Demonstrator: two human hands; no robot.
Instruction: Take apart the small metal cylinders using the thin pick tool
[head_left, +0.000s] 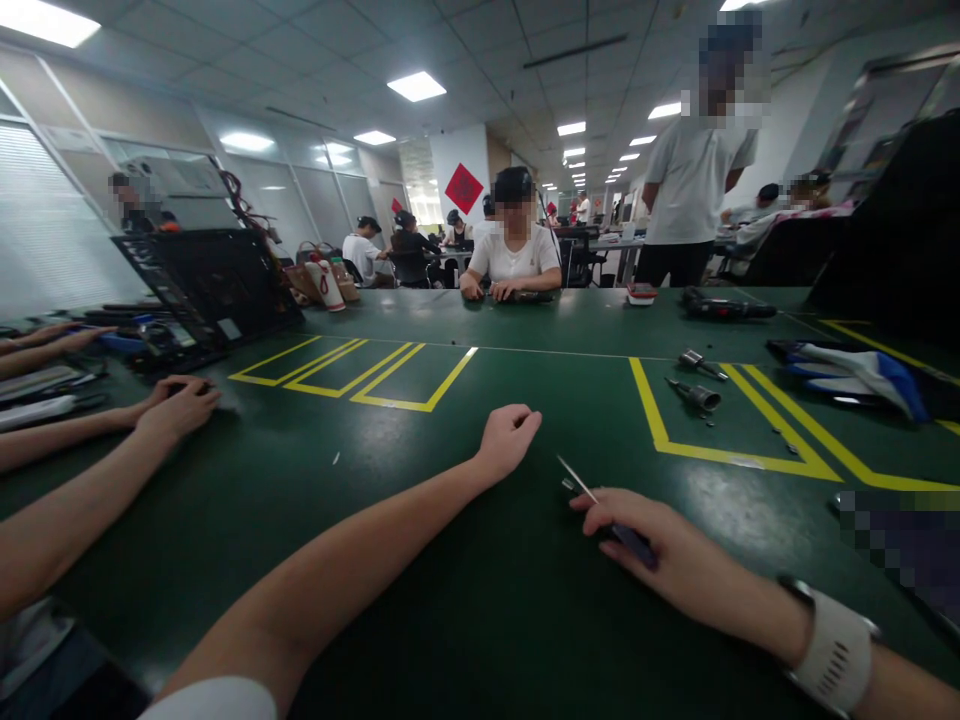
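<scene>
Toward the near edge of the smooth, dark green counter (405,580), right of its middle, I have the right hand (630,530) closed around a slim hand tool (637,546) with a dark purple handle and a thin silver shaft, likely a screwdriver. Its tip points toward the far edge. Just beside the shaft shows a small silvery metal piece (568,485); from my remote seat I cannot tell whether the fingertips pinch it or it lies loose.

The left hand (512,440), farther from the near edge, is curled into a loose fist, and I cannot tell whether anything is inside.

I judge the tool light and stiff, perhaps slick; my grip belongs on the handle, well back from the tip. Toward the right edge, within a yellow tape outline (647,405), lie a cone-shaped grey metal part (699,397) and a stubby grey metal part with a rod (701,363), probably hard and dense, best taken by their wide bodies.
</scene>
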